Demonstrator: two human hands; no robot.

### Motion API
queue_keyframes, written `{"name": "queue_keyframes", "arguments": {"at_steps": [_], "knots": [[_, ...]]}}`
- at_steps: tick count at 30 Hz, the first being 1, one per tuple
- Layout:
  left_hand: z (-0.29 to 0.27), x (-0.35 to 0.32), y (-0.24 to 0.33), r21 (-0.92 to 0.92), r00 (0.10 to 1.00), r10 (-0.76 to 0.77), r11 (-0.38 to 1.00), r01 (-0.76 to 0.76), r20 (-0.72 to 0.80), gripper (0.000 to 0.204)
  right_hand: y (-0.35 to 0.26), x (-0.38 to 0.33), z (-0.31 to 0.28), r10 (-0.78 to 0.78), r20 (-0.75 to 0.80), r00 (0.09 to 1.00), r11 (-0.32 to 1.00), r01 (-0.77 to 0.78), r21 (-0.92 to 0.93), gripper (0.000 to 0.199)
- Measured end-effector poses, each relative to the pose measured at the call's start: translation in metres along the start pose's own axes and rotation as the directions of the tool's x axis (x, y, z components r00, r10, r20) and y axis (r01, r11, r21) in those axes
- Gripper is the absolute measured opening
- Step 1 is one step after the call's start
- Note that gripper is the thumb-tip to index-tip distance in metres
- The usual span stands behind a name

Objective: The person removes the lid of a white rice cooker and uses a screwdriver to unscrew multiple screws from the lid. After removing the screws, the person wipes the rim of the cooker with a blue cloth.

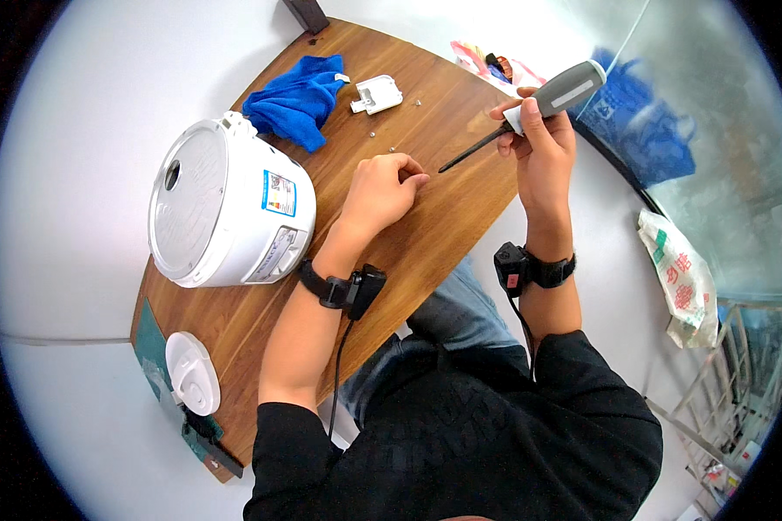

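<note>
My right hand (543, 143) is wrapped round a screwdriver (572, 87) with a grey handle and a dark shaft. Its tip points down and left, above the wooden table (460, 195). My left hand (381, 193) rests low over the tabletop with its fingers curled in toward the thumb; anything between them is hidden. Close to its knuckles lies a small screw (392, 149), and two more tiny pieces sit farther off. Left of that hand a white rice cooker (291, 178) stands, its round grey-white face tilted toward the left.
A blue cloth (297, 97) lies behind the cooker, beside a small white plastic part (377, 95). Near the table's left end, a white oval part (193, 373) is on a green mat (152, 343). Bags hang or lie beyond the right edge, including a white printed one (682, 282).
</note>
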State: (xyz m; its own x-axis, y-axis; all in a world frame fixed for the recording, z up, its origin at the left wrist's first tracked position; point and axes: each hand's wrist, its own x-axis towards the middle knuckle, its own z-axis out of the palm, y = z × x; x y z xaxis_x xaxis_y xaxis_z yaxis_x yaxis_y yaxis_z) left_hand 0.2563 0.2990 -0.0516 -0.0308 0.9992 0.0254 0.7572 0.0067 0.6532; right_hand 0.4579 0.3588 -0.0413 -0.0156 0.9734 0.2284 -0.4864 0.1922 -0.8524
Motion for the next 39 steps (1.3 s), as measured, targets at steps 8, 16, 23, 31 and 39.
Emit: {"name": "queue_keyframes", "arguments": {"at_steps": [8,16,23,31,39], "knots": [[0.019,0.014,-0.008,0.213,0.972,0.198,0.962,-0.168,-0.13,0.013,0.02,0.006,-0.005,0.072,0.021,0.997,0.994,-0.074,0.075,0.022],[0.03,0.021,-0.009,0.146,0.978,0.157,0.98,-0.137,-0.139,0.013,0.019,0.008,-0.008,0.038,0.019,0.999,0.999,-0.038,-0.003,0.021],[0.033,0.02,-0.01,0.024,0.992,0.039,0.999,-0.037,-0.119,0.008,0.02,0.006,-0.01,0.038,0.011,0.999,0.999,-0.038,-0.028,0.021],[0.003,-0.005,-0.001,-0.01,0.989,0.052,0.999,-0.054,-0.136,0.022,0.013,0.004,-0.004,0.019,0.046,0.999,1.0,-0.018,-0.022,0.022],[-0.097,-0.131,0.034,-0.023,0.96,0.25,0.967,-0.254,-0.127,0.024,-0.008,-0.005,0.057,-0.104,0.29,0.951,0.991,0.123,-0.047,0.024]]}}
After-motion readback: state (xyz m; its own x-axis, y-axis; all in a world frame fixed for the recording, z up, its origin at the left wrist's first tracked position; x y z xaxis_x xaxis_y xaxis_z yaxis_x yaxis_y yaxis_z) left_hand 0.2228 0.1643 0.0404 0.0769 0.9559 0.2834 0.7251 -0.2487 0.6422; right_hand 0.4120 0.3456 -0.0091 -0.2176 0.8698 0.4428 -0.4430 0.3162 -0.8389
